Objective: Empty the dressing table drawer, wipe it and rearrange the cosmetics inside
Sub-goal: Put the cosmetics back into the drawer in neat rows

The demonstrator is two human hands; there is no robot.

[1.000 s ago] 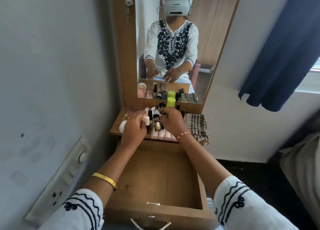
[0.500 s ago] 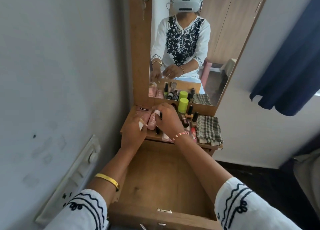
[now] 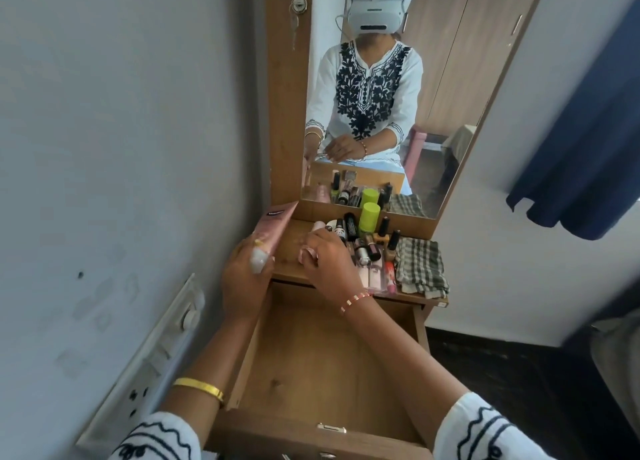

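The wooden drawer (image 3: 322, 366) is pulled out below me and holds nothing. My left hand (image 3: 242, 279) grips a pink tube (image 3: 275, 227) with a white cap, lifted off the dressing table top (image 3: 287, 252) and tilted toward the wall. My right hand (image 3: 329, 265) rests over the left part of the cosmetics and closes on a small pink item (image 3: 306, 253); what it is cannot be told. Several small bottles, lipsticks and a lime-green bottle (image 3: 369, 215) crowd the table top beside the hand.
A folded checked cloth (image 3: 420, 265) lies at the right end of the table top. The mirror (image 3: 381, 96) stands right behind the cosmetics. The grey wall with a switch panel (image 3: 152, 352) is close on the left. A blue curtain (image 3: 588, 148) hangs at right.
My left hand has lifted the pink tube up off the table top toward the left. My right hand has drawn back slightly, uncovering bottles behind it.
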